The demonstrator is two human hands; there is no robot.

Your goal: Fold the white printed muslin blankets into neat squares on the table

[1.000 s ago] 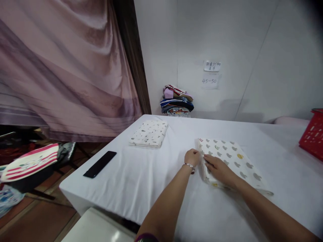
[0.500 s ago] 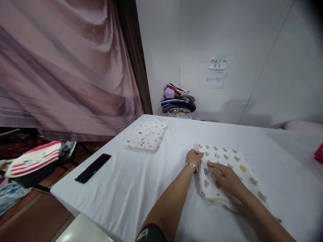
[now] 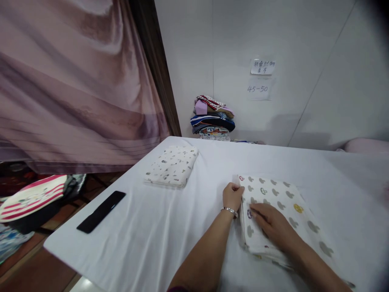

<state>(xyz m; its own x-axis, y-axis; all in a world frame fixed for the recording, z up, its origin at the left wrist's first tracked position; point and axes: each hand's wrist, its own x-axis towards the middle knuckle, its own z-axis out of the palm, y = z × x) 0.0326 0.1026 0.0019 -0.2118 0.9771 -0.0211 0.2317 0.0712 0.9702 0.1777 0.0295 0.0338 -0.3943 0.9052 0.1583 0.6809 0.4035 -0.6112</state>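
A folded white cloth (image 3: 287,200) with grey, yellow and green mouse-head-like prints lies on the right part of the table. My left hand (image 3: 233,196), with a silver bracelet at the wrist, is closed at the cloth's left edge, gripping it between thumb and fingers. On top of the same cloth rests my right hand (image 3: 272,223), its fingers stretched toward the left edge. Part of the cloth's near side is hidden under my right forearm. Farther left lies a second folded white cloth (image 3: 173,165) with small grey prints, apart from both hands.
A black phone-like slab (image 3: 101,211) lies near the left edge of the white-covered table (image 3: 146,227). Behind the table rises a stack of folded fabrics (image 3: 212,117) against the wall. Paper signs (image 3: 261,87) hang there. A pink curtain (image 3: 75,89) drapes at left, above a striped item (image 3: 33,198).
My view has shifted slightly, and a red item at the right edge has left the picture. My left hand stays at the cloth's edge; my right fingers have drawn closer together on top.
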